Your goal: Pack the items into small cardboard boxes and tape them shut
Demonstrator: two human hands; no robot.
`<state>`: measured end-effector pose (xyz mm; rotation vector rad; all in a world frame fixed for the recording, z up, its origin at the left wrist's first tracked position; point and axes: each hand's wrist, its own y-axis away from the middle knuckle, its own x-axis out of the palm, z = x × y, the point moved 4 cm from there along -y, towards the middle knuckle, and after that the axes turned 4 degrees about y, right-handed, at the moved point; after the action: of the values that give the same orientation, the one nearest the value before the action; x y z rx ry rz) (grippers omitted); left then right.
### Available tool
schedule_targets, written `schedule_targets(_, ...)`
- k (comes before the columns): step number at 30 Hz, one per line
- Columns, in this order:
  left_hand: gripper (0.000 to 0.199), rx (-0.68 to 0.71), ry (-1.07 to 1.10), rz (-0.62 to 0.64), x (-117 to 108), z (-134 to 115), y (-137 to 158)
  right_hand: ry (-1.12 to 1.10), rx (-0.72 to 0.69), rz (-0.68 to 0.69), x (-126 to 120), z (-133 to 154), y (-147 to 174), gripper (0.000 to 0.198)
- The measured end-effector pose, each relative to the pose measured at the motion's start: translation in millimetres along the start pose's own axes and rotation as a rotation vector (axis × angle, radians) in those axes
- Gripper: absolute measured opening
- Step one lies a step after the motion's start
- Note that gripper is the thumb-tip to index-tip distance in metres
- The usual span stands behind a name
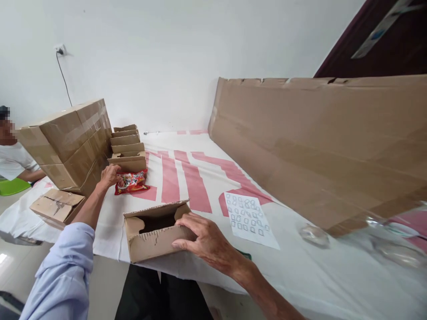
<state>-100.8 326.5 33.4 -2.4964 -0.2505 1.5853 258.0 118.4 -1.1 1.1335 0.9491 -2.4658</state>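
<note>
My right hand [200, 242] grips the right end of a small open cardboard box [151, 244] at the front table edge, thumb on its near wall and fingers over the rim. The box's inside is dark, so its contents are hidden. Farther off on the left, my left hand [110, 174] has its fingers bent around the left end of a shiny red printed packet [133, 181]. The packet leans beside the nearest of several open cardboard boxes [128, 165] lined up in a row; my left fingertips are partly hidden.
Large taped cartons [73, 142] are stacked at the left, with a small closed box [58, 205] before them. A marked paper sheet [250, 218] lies on the tablecloth [207, 262]. A tall cardboard panel [320, 146] borders the right side. Another person [16, 160] sits at far left.
</note>
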Motion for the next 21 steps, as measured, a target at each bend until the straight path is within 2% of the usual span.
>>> schedule_targets(2, 0.046, -0.027, -0.069, -0.091, 7.9, -1.8, 12.5, 0.007, -0.018, -0.021, 0.4, -1.2, -0.4, 0.029)
schedule_targets(4, 0.035, -0.042, -0.113, -0.116, 23.3, -3.8, 30.2, 0.004, -0.033, -0.045, 0.1, -1.6, -0.8, 0.027)
schedule_targets(7, 0.012, -0.036, -0.134, -0.003, 59.2, -7.8, 55.9, 0.0, -0.054, -0.079, -0.3, -1.0, -0.7, 0.025)
schedule_targets(9, 0.01, -0.031, -0.139, 0.061, 81.0, -10.8, 66.2, 0.009, -0.06, -0.104, -0.4, -0.7, 0.5, 0.026)
schedule_targets(12, 0.023, -0.038, -0.15, 0.03, 95.1, -14.1, 64.7, 0.015, -0.057, -0.124, -0.3, -0.7, 4.4, 0.027)
schedule_targets(15, 0.041, -0.058, -0.159, -0.018, 92.8, -13.6, 46.6, 0.012, -0.062, -0.12, -1.2, -0.5, 7.5, 0.023)
schedule_targets(21, 0.067, -0.122, -0.172, 0.071, 90.7, -2.0, 7.3, 0.005, -0.04, -0.104, -2.1, -1.6, 5.7, 0.021)
